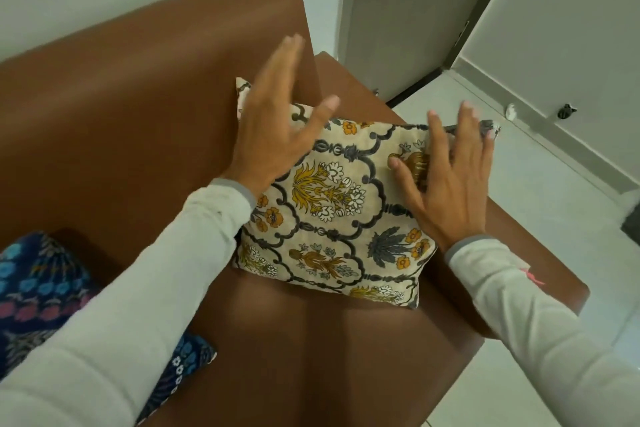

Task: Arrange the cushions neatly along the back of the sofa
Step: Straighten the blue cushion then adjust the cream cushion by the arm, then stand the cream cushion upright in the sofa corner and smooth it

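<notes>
A cream cushion with yellow flowers and dark scrollwork leans in the sofa's right corner, against the brown backrest and the armrest. My left hand hovers flat over its upper left corner, fingers spread, holding nothing. My right hand lies flat on the cushion's upper right part, fingers apart. A dark blue cushion with blue and pink flowers sits at the lower left, partly hidden by my left sleeve.
The brown seat lies bare in front of the cream cushion. Pale tiled floor runs to the right of the armrest. A door and white wall stand behind.
</notes>
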Demonstrator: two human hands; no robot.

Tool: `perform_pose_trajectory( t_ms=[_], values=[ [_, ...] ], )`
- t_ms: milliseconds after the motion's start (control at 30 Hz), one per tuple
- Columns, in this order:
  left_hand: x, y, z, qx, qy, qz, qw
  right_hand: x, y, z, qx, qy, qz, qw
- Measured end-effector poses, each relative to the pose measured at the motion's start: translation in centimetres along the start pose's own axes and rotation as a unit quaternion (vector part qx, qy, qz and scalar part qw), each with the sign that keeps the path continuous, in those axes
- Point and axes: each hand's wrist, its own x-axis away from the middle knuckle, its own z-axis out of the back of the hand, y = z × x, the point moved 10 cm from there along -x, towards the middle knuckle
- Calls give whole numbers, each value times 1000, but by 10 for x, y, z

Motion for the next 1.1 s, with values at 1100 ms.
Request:
perform_pose_trajectory(
  t_ms=[1100],
  values=[
    [746,-192,593,-401,289,479,725,399,-803,11,-273,-557,375,689]
  ],
)
